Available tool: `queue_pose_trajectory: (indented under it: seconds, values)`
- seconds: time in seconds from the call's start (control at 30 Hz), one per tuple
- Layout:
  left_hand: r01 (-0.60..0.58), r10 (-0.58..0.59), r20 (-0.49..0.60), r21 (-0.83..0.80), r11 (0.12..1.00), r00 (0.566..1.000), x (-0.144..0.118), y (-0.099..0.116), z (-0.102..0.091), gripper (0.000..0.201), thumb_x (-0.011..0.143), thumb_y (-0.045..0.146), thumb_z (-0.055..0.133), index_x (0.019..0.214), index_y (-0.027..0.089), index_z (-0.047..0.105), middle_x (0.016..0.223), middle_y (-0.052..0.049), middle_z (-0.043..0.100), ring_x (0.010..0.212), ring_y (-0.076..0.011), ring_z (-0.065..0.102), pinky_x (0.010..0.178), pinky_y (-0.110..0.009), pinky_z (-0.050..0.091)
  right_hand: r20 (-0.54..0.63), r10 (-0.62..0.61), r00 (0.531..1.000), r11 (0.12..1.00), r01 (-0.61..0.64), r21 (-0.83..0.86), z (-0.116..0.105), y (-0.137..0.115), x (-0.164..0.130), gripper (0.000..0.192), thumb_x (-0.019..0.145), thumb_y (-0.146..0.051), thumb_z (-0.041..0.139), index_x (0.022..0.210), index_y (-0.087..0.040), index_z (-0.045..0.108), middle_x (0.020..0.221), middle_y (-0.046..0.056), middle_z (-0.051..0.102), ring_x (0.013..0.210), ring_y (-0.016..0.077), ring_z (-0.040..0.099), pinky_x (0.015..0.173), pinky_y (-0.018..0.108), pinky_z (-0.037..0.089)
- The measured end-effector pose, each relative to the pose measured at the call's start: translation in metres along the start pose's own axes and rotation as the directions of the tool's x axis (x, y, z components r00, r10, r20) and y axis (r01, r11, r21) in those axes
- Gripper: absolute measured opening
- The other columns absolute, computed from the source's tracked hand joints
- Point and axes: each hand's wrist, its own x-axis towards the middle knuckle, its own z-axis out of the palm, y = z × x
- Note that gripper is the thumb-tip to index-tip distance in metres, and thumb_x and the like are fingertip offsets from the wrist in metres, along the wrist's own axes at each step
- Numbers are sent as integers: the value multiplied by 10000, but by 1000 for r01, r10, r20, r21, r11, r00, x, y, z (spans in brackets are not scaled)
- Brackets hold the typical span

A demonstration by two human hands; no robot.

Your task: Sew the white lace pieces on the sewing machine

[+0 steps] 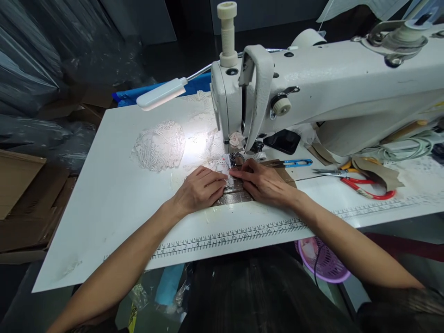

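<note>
A white sewing machine stands over the table, its needle area between my two hands. White lace fabric lies under the presser foot and runs back to the left. My left hand presses its closed fingertips on the lace's left side, close to the foot. From the right, my right hand pinches the lace edge with thumb and forefinger just in front of the needle. The exact grip is partly hidden by the fingers. A pile of white lace rests farther left.
Blue thread snips and red-handled scissors lie right of my right hand, near a black phone. A lamp lights the lace. A printed ruler follows the front edge; a purple basket sits below.
</note>
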Motion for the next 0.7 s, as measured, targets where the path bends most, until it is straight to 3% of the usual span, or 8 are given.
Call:
queue_pose_trajectory:
  seconds: [0.27,0.4,0.7]
  values:
    - [-33,33,9,22,999,999,2,1,-1,93,863,118,590,914,167,651,943,-36,716,711,-123,626,645,-294,485,-3,-8,1000,996,8,90,-1,2,1,401,902,-187,420,1260,-186,601,1076,137,522,1002,239,540,861,429,516]
    - [-29,28,28,22,999,999,2,2,-2,98,875,117,580,916,164,655,950,-42,717,724,-129,629,639,-294,494,-23,-7,1000,988,11,152,-5,4,0,435,885,-144,417,1287,-151,581,1063,127,534,970,201,555,918,401,502]
    - [-5,3,77,22,1000,997,2,3,-3,99,894,163,570,953,190,644,984,-39,710,780,-145,642,681,-317,487,65,-105,992,988,97,121,-11,-3,-3,386,868,-157,462,1186,-263,656,1087,95,509,1012,207,524,901,406,498]
